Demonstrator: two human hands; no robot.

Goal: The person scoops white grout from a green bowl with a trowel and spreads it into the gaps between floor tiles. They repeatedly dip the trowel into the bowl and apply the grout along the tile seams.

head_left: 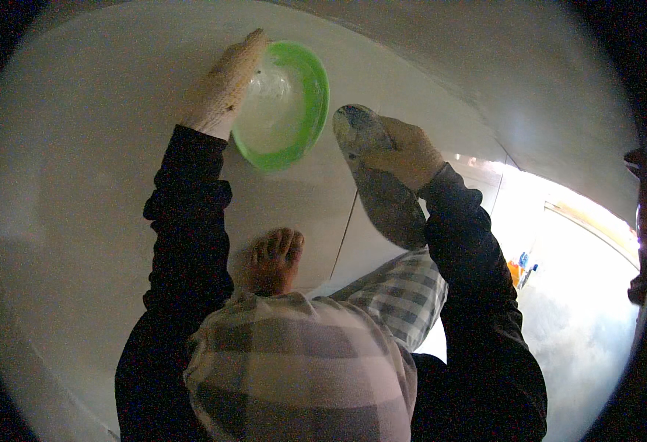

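My left hand (229, 82), in a pale knitted-looking glove, is at the left rim of a round green basin (313, 107). It seems to grip the rim, though some fingers are hidden. Whitish, cloudy liquid (272, 110) is in the basin. Just right of the basin, my right hand (406, 156), also apparently gloved, is closed round the middle of a dark grey shoe (388, 206). The shoe is tilted, its upper end pointing toward the basin and its lower end toward my right forearm. That upper end looks paler and scuffed; the kind of shoe is unclear.
A bare foot (273, 258) rests on the pale tiled floor (305, 221) below the basin. My checked trousers (301, 353) fill the lower middle. A pale wall (530, 81) slopes along the upper right. Bright light comes in at the right, near a small orange-and-blue item (519, 269).
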